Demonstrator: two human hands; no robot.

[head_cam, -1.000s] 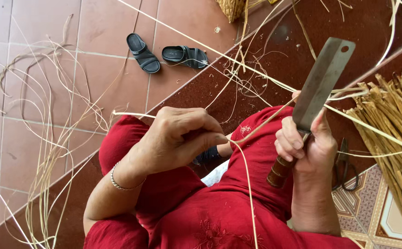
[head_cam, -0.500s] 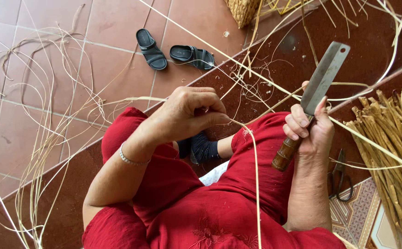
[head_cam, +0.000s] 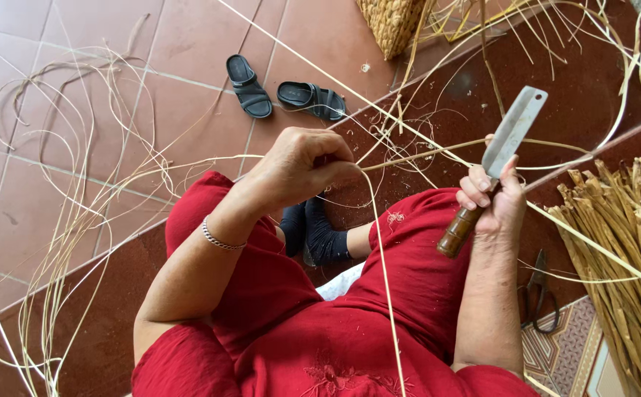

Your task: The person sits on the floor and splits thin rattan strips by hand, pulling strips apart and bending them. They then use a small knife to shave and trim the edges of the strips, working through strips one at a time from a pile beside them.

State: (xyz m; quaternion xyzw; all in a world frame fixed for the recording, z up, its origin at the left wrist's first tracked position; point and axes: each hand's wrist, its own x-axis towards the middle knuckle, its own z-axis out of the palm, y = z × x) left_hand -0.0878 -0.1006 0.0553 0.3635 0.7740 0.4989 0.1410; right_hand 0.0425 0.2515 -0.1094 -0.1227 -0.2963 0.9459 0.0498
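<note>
Left hand (head_cam: 302,165) fingers pinching strip (head_cam: 386,279), right hand (head_cam: 493,198) gripping knife (head_cam: 513,132)

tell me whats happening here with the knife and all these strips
A person in red clothes sits on the tiled floor. The right hand holds a broad flat-bladed knife with a brown wooden handle, blade pointing up. The left hand pinches a long thin pale cane strip that runs down over the lap. Loose strips lie across the floor, a bundle of thicker tan stalks sits to the right, and small dark scissors lie beside it. A pair of black sandals lies ahead.
</note>
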